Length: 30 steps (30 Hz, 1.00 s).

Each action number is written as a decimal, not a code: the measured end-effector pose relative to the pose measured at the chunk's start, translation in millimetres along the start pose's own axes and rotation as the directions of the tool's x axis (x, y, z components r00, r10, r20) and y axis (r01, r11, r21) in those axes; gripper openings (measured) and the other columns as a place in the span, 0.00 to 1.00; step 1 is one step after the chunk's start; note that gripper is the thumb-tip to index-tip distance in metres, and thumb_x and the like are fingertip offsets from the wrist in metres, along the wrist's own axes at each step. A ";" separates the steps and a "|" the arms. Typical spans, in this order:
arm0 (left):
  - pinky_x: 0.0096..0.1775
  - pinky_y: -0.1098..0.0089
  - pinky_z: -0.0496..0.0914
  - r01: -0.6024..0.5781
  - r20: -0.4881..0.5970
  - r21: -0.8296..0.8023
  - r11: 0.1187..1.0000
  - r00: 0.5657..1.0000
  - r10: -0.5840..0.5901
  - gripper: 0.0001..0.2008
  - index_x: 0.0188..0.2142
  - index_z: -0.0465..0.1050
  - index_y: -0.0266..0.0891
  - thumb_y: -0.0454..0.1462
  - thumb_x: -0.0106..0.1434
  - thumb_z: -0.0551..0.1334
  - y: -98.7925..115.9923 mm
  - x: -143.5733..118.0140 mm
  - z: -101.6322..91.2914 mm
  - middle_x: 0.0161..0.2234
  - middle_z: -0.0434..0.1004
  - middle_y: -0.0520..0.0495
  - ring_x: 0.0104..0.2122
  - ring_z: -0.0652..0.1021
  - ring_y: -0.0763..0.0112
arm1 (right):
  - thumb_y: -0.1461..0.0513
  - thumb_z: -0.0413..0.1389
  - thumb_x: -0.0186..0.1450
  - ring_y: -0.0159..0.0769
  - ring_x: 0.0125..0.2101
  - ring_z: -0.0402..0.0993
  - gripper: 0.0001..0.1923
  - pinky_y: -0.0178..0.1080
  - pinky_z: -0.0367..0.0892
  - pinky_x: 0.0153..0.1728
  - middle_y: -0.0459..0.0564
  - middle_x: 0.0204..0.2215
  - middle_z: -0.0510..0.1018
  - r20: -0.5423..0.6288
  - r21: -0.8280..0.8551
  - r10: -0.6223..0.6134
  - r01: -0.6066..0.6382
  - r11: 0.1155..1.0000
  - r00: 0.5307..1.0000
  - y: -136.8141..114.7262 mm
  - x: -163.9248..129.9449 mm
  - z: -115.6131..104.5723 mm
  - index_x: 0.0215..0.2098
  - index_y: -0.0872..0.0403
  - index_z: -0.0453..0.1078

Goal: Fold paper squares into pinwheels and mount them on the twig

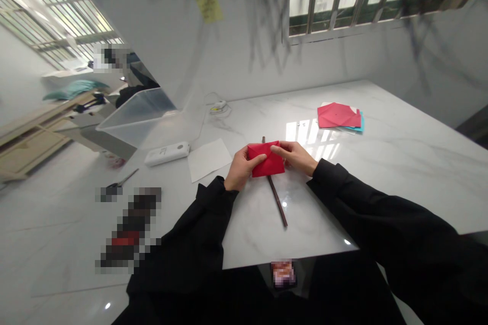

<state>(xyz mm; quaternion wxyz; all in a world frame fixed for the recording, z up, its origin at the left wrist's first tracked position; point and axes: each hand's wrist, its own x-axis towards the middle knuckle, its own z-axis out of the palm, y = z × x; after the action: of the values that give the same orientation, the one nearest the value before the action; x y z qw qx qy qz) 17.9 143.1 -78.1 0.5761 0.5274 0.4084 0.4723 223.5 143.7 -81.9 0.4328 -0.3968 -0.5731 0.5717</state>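
A small red paper envelope (269,165) is held up between my two hands over the white marbled table (244,233). My left hand (244,165) grips its left side, thumb across the front. On the upper right edge, my right hand (295,155) pinches the paper with thumb and fingers. The fingers behind the envelope are hidden. Beneath it a thin dark brown stick (278,200) lies on the table, its middle covered by the envelope. A sheet of white paper (209,159) lies to the left of my left hand.
Pink, white and blue papers (339,116) are stacked at the back right. A white power strip (166,153) and scissors (122,181) lie to the left, near a pixelated dark object (131,228). A clear plastic bin (141,117) stands behind them. A wall with a yellow note (209,5) borders the table.
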 end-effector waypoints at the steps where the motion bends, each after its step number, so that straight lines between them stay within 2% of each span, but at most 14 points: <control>1: 0.45 0.62 0.77 0.000 0.004 0.012 1.000 1.000 0.000 0.26 0.46 0.78 0.35 0.44 0.52 0.79 0.6 -0.3 0.1 0.42 0.84 0.42 0.39 0.82 0.61 | 0.39 0.63 0.62 0.30 0.23 0.66 0.29 0.34 0.60 0.24 0.45 0.24 0.74 -0.050 -0.022 0.004 -0.005 1.000 0.999 -0.2 0.6 -1.1 0.39 0.56 0.77; 5: 0.43 0.64 0.77 -0.007 0.008 0.037 0.999 1.000 0.007 0.24 0.45 0.78 0.36 0.44 0.53 0.79 2.8 -1.9 1.4 0.42 0.84 0.43 0.38 0.82 0.62 | 0.39 0.65 0.59 0.28 0.21 0.58 0.28 0.35 0.53 0.23 0.41 0.20 0.66 -0.134 -0.036 -0.005 0.000 0.999 0.991 1.9 3.3 -5.6 0.32 0.55 0.75; 10: 0.44 0.62 0.77 -0.013 -0.003 0.036 0.999 1.000 0.013 0.23 0.45 0.79 0.36 0.46 0.55 0.77 3.1 -2.8 2.4 0.43 0.85 0.42 0.39 0.82 0.61 | 0.40 0.67 0.58 0.28 0.22 0.58 0.27 0.35 0.54 0.23 0.40 0.20 0.65 -0.122 0.037 0.017 -0.013 0.999 0.992 3.0 3.4 -5.6 0.32 0.54 0.73; 14: 0.45 0.61 0.77 -0.018 -0.016 0.030 0.999 1.000 0.018 0.24 0.46 0.79 0.36 0.46 0.55 0.77 3.7 -3.2 3.1 0.44 0.85 0.41 0.40 0.83 0.60 | 0.40 0.67 0.58 0.28 0.23 0.61 0.28 0.34 0.58 0.24 0.43 0.23 0.71 -0.032 0.058 0.035 -0.033 0.998 0.999 1.9 1.4 -3.7 0.36 0.56 0.76; 18: 0.45 0.61 0.77 -0.029 -0.018 0.033 0.999 0.999 0.030 0.23 0.45 0.78 0.35 0.46 0.55 0.77 4.7 -3.4 3.9 0.43 0.85 0.41 0.39 0.83 0.61 | 0.43 0.70 0.56 0.28 0.23 0.64 0.29 0.34 0.60 0.25 0.47 0.27 0.78 0.079 -0.018 0.045 -0.044 0.999 0.996 1.0 -0.6 -2.2 0.40 0.58 0.79; 24: 0.47 0.59 0.78 -0.034 -0.008 0.031 0.999 0.999 0.035 0.24 0.46 0.78 0.36 0.47 0.55 0.77 3.3 -4.1 5.8 0.45 0.85 0.40 0.41 0.83 0.59 | 0.42 0.69 0.57 0.29 0.22 0.65 0.28 0.35 0.59 0.24 0.48 0.24 0.78 0.066 -0.031 0.053 -0.051 0.998 0.996 1.1 -1.0 -0.4 0.37 0.59 0.80; 28: 0.49 0.59 0.78 -0.050 0.016 0.044 0.998 0.999 0.049 0.24 0.46 0.78 0.36 0.47 0.56 0.76 3.9 -4.5 6.3 0.46 0.85 0.40 0.43 0.83 0.58 | 0.43 0.71 0.54 0.34 0.27 0.73 0.27 0.35 0.66 0.27 0.51 0.29 0.82 0.030 0.009 0.067 -0.067 0.998 0.997 -0.3 -1.3 2.1 0.35 0.58 0.80; 30: 0.50 0.59 0.77 -0.055 0.055 0.041 0.998 0.997 0.053 0.25 0.49 0.78 0.37 0.47 0.56 0.76 5.3 -4.2 5.6 0.49 0.84 0.39 0.46 0.83 0.57 | 0.45 0.72 0.54 0.36 0.29 0.76 0.26 0.36 0.70 0.30 0.51 0.31 0.84 0.002 0.052 0.069 -0.069 0.996 0.998 -0.1 -1.1 2.5 0.36 0.58 0.80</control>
<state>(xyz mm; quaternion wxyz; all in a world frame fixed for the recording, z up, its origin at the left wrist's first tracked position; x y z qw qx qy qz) 21.9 137.8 -72.3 0.5624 0.5630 0.3884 0.4647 221.5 141.8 -81.8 0.4226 -0.4049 -0.5442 0.6011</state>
